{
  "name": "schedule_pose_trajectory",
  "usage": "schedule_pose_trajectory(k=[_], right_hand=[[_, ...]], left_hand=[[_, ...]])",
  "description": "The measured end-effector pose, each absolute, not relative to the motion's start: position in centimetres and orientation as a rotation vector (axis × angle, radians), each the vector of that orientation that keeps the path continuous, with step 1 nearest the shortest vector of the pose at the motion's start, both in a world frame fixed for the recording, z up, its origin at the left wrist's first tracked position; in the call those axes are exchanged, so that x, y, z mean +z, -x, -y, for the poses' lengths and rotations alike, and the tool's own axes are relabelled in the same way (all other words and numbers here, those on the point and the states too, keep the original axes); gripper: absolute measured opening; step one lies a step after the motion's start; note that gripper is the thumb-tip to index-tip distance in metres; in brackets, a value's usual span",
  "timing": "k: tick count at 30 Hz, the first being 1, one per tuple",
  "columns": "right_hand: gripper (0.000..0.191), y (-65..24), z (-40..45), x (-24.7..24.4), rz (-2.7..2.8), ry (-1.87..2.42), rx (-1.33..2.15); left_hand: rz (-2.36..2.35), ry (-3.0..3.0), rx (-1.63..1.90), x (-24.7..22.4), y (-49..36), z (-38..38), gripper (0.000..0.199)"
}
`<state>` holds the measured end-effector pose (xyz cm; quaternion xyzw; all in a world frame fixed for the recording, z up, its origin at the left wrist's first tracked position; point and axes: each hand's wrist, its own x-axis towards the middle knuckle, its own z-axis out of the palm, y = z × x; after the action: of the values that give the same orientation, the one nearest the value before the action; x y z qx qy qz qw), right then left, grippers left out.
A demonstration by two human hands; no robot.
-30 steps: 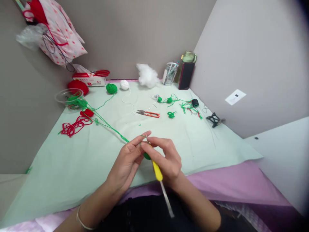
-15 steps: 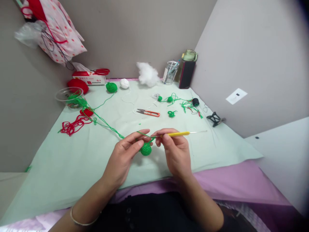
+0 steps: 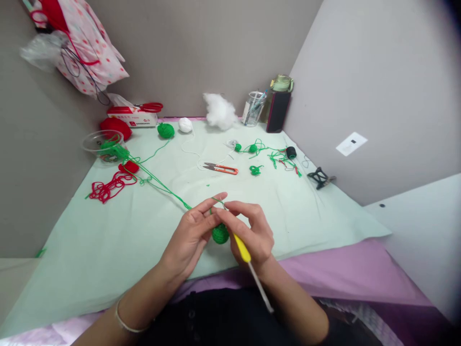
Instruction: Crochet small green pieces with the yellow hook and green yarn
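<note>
A small green crocheted ball [image 3: 220, 234] hangs under the fingertips of my left hand [image 3: 189, 233], which pinches its upper edge. Green yarn [image 3: 163, 186] runs from the left into that hand and over its raised index finger. My right hand [image 3: 252, 233] is closed on a crochet hook [image 3: 242, 248] with a yellow grip; its metal rear end slants down toward my body. The hook's working tip is near the left fingertips, partly hidden by the fingers. Both hands almost touch above the ball.
Orange-handled snips [image 3: 221, 168] lie beyond my hands. Red yarn [image 3: 111, 186] and a clear tub [image 3: 104, 143] are at left. White stuffing [image 3: 219, 113], a pen jar [image 3: 254, 109] and a phone [image 3: 278, 112] stand behind. Green pieces [image 3: 256, 170] and a black spool [image 3: 291, 152] lie right.
The hook has swung from nearly level, pointing right, to slanting down toward me. My right hand has moved left and turned, closer to my left. The green ball sits slightly lower.
</note>
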<state>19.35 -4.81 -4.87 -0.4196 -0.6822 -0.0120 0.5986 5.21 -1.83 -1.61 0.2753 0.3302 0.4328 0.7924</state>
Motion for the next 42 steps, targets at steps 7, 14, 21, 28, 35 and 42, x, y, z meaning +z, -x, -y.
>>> schedule_pose_trajectory(k=[7, 14, 21, 28, 35, 42], right_hand=[[0.012, -20.7, 4.1, -3.2, 1.077, 0.894, 0.741], [0.011, -20.9, 3.3, -1.9, 1.321, 0.855, 0.942], [0.027, -24.9, -4.8, -0.2, 2.213, 1.361, 0.36], [0.023, -25.3, -12.4, -2.5, 2.433, 1.848, 0.05], [0.028, -25.6, -12.7, -4.0, 2.522, 1.733, 0.085], [0.016, -26.2, -12.9, -4.1, 2.286, 1.61, 0.351]], left_hand=[[-0.777, -0.651, 0.963, -1.2, -4.4, 1.4, 0.03], [-0.813, -0.856, 1.062, -0.8, -4.5, 1.6, 0.017], [-0.705, -0.915, 1.189, 1.9, -0.2, -2.4, 0.022], [-0.469, -1.106, 1.195, 4.3, 3.4, -7.7, 0.022], [-0.504, -1.062, 1.224, 3.9, 3.3, -10.1, 0.017], [-0.501, -0.995, 1.181, 2.8, 2.7, -9.7, 0.021]])
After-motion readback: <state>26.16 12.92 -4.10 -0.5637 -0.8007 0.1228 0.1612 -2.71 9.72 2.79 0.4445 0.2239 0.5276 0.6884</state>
